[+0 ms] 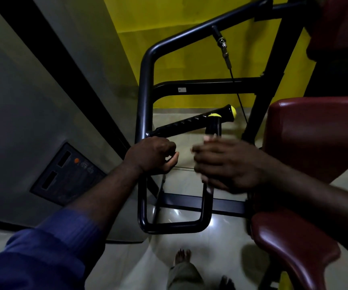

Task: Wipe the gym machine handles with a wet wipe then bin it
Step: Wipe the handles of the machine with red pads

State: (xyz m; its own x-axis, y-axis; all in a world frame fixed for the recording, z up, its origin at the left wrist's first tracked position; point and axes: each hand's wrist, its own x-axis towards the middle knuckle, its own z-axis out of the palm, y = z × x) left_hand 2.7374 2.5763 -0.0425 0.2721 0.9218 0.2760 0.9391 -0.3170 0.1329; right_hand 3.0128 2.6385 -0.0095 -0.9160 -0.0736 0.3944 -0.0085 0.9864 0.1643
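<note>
Hands: two, left hand (151, 155), right hand (227, 164)
Handles: two, long handle (190, 122), short handle (213, 127)
Wet wipe (208, 138): one
Frame (146, 91): one

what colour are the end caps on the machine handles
Yellow end caps on black grips; the head view shows them best.

Right hand (227, 164): motion-blurred, grip unreadable; pale scrap at fingertips, possibly the wet wipe (210, 137). Upright handle (213, 126): middle hidden behind hand. Seat (294, 243): cut by right edge.
</note>
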